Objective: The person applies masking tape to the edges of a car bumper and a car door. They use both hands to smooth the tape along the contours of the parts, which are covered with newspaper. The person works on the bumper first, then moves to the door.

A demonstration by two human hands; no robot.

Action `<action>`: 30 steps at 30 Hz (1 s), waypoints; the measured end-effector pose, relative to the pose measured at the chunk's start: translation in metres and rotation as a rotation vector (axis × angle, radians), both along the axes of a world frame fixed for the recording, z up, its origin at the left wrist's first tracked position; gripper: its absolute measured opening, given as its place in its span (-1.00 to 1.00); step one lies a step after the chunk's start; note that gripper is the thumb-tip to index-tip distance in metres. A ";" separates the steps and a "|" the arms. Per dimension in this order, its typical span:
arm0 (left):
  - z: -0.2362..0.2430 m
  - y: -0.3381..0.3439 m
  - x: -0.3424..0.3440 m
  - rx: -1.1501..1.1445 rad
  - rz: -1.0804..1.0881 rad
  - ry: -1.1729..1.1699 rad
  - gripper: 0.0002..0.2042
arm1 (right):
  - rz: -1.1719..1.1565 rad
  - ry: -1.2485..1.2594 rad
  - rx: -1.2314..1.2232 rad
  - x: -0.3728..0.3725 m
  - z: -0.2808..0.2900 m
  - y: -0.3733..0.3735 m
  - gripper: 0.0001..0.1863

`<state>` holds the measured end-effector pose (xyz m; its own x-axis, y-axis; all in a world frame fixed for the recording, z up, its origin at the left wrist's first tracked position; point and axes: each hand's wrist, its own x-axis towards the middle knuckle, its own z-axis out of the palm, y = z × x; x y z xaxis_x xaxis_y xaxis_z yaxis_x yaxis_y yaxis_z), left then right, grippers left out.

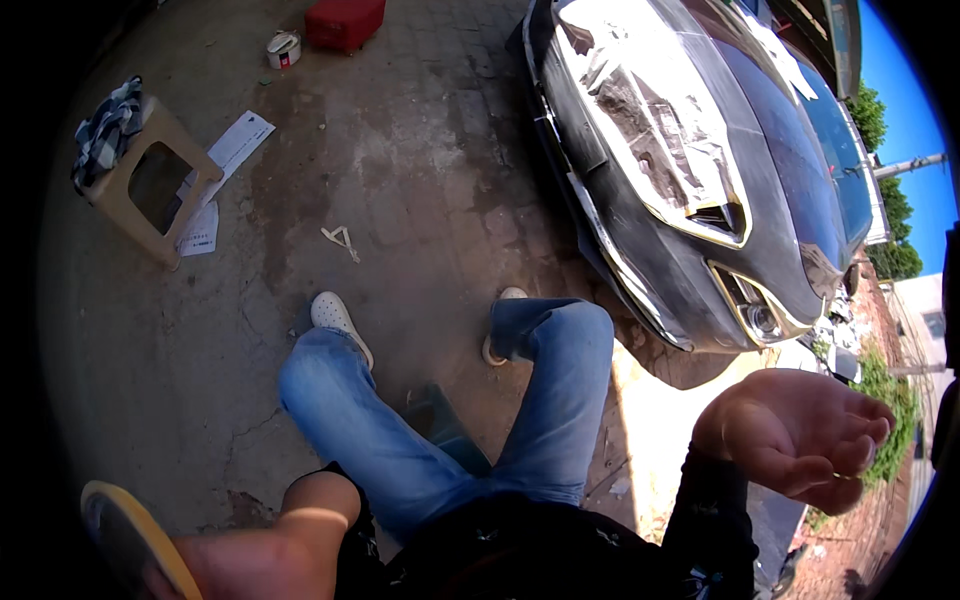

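Observation:
My left hand (235, 568) is at the lower left, holding a ring with a yellowish rim (140, 520) that looks like a roll of masking tape. Its fingers are mostly hidden behind and inside the ring. Raised at the right, my right hand (785, 435) has its palm turned up and its fingers loosely curled, with nothing visible in it. Beyond it stands a dark car (780, 180) with a dull, scuffed front. Crumpled silvery-white masking sheet (650, 110) covers the opening in its front, and pale tape edges the headlight opening (755, 305).
A beige plastic stool (150, 200) with a checked cloth (108, 130) stands at the left, papers (238, 145) beside it. Further off are a paint can (284, 50) and a red box-like object (345, 22). A twisted tape strip (342, 243) lies on the paved ground before my shoes.

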<state>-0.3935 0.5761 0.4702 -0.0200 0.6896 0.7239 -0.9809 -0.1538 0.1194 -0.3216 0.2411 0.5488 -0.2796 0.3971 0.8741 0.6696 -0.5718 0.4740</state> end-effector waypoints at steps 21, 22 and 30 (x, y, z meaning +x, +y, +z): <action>-0.353 -0.087 0.219 0.321 -0.873 2.039 -0.41 | -0.093 2.292 -0.536 0.238 -0.312 0.081 -0.71; -0.360 -0.092 0.211 0.288 -0.942 1.997 -0.41 | -0.249 2.323 -0.511 0.220 -0.318 0.077 -0.69; -0.242 -0.102 0.100 -0.457 -1.574 1.962 -0.56 | -0.558 2.412 -0.616 0.124 -0.236 0.104 -0.49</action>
